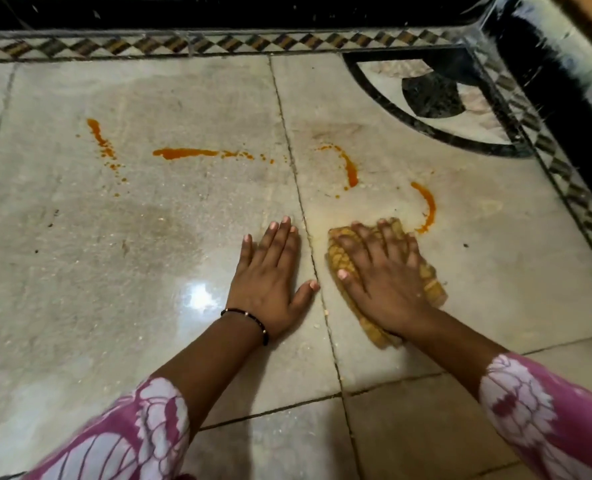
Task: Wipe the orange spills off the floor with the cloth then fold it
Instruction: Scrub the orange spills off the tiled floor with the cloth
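My right hand (pixel 381 275) presses flat on a bunched yellow-orange woven cloth (pixel 433 285) on the pale marble floor (pixel 114 271). My left hand (pixel 273 275) lies flat on the bare floor just left of it, fingers spread, holding nothing. Several orange spills mark the floor beyond the hands: a curved streak (pixel 427 206) just past the cloth's far right corner, another arc (pixel 350 168) above it, a long streak (pixel 183 153) in the middle, and a dotted streak (pixel 100 140) at the far left.
A patterned diamond border (pixel 183 46) and dark band run along the far side and down the right edge (pixel 581 209). A black inlay arc (pixel 426 95) sits in the far right corner. Grout lines cross the tiles. A light glare (pixel 201 296) shines near my left wrist.
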{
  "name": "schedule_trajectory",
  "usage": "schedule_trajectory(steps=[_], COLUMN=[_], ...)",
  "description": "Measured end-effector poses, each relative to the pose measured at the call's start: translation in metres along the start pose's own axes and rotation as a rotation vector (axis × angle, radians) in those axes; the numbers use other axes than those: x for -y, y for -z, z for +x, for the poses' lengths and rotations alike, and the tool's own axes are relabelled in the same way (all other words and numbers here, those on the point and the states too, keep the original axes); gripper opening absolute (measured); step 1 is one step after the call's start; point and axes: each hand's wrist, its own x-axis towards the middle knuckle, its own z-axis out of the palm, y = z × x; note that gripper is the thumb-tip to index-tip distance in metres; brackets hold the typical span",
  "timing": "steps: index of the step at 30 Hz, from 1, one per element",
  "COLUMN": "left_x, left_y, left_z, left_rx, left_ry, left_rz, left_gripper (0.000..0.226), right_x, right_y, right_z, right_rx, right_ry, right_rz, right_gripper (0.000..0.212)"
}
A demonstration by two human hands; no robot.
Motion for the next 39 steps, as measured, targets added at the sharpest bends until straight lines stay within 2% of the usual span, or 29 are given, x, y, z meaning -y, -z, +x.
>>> schedule_trajectory(steps=[2, 4, 6, 9, 12, 14, 16, 20, 22, 24, 27, 29, 32, 35, 37, 39], left_x=[-0.003, -0.002, -0.002, -0.004, -0.006, -0.007, -0.007, -0.007, -0.005, -0.003, 0.004, 0.016, 0.026, 0.025, 0.025, 0.027], left_y=[-0.005, -0.011, -0.013, -0.013, -0.012, -0.01, -0.009, -0.009, -0.011, -0.009, -0.003, 0.0, -0.001, -0.003, -0.004, -0.006], left_z=[0.011, 0.012, 0.01, 0.01, 0.01, 0.01, 0.011, 0.01, 0.01, 0.008, -0.003, -0.019, -0.037, -0.039, -0.038, -0.039], left_rx=[0.032, 0.035, 0.026, 0.004, 0.026, 0.037, 0.041, 0.035, 0.03, 0.008, -0.009, -0.016, 0.011, 0.024, 0.014, -0.002], left_ry=[-0.011, -0.007, -0.004, 0.004, 0.009, 0.015, 0.018, 0.014, 0.006, 0.004, 0.05, 0.12, 0.152, 0.144, 0.141, 0.132], left_rz=[0.034, 0.064, 0.062, 0.047, 0.05, 0.055, 0.057, 0.051, 0.041, 0.007, -0.036, -0.003, 0.056, 0.08, 0.077, 0.079], left_gripper=[0.08, 0.078, 0.077, 0.076, 0.076, 0.076, 0.077, 0.076, 0.077, 0.078, 0.08, 0.082, 0.08, 0.077, 0.077, 0.077], right_x=[-0.005, -0.029, -0.065, -0.107, -0.103, -0.076, -0.041, -0.013, -0.035, -0.067, -0.079, -0.059, -0.002, 0.042, 0.034, 0.001], right_y=[-0.002, -0.006, -0.007, 0.0, 0.006, 0.009, 0.01, -0.001, -0.005, -0.004, 0.004, 0.007, 0.01, 0.004, -0.003, -0.006], right_z=[-0.023, -0.05, -0.067, -0.047, 0.009, 0.033, 0.036, -0.021, -0.049, -0.053, -0.016, 0.018, 0.042, 0.012, -0.025, -0.053], right_rx=[-0.009, -0.004, -0.007, -0.042, -0.047, 0.004, 0.032, 0.001, 0.006, 0.025, 0.001, 0.009, 0.041, 0.021, 0.025, 0.067], right_ry=[0.091, 0.067, -0.08, -0.419, -0.59, -0.498, -0.29, 0.029, 0.026, -0.112, -0.341, -0.391, -0.152, 0.14, 0.232, 0.21], right_rz=[-0.028, -0.019, 0.001, 0.03, 0.072, 0.07, 0.04, 0.002, 0.003, -0.005, 0.047, 0.069, 0.044, 0.002, -0.026, -0.041], right_gripper=[0.059, 0.059, 0.061, 0.064, 0.069, 0.074, 0.076, 0.064, 0.063, 0.064, 0.065, 0.066, 0.068, 0.061, 0.059, 0.06])
